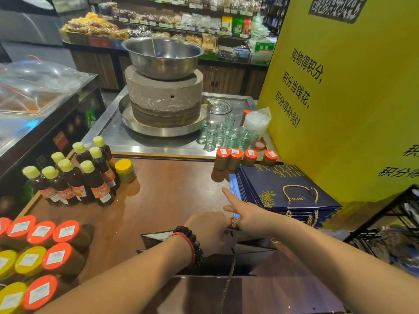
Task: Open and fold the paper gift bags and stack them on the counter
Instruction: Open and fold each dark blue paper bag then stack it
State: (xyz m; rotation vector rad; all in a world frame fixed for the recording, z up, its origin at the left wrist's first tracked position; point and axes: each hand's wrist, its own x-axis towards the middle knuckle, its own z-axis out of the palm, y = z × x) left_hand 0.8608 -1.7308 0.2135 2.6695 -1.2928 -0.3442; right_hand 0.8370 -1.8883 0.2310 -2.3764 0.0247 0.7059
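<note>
Head view: left grip (209, 232) clamped on bag (226, 261) near tabletop (170, 193) front edge; right grip (243, 215) apart, index finger straight. Stack (288, 191) at right read "MILK DELUXE", upside down.

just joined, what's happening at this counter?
A person is working a dark paper gift bag on the wooden counter. The left hand grips its top edge; the right hand is beside it, index finger extended. A stack of flat navy bags lies to the right, against the yellow sign.
</note>
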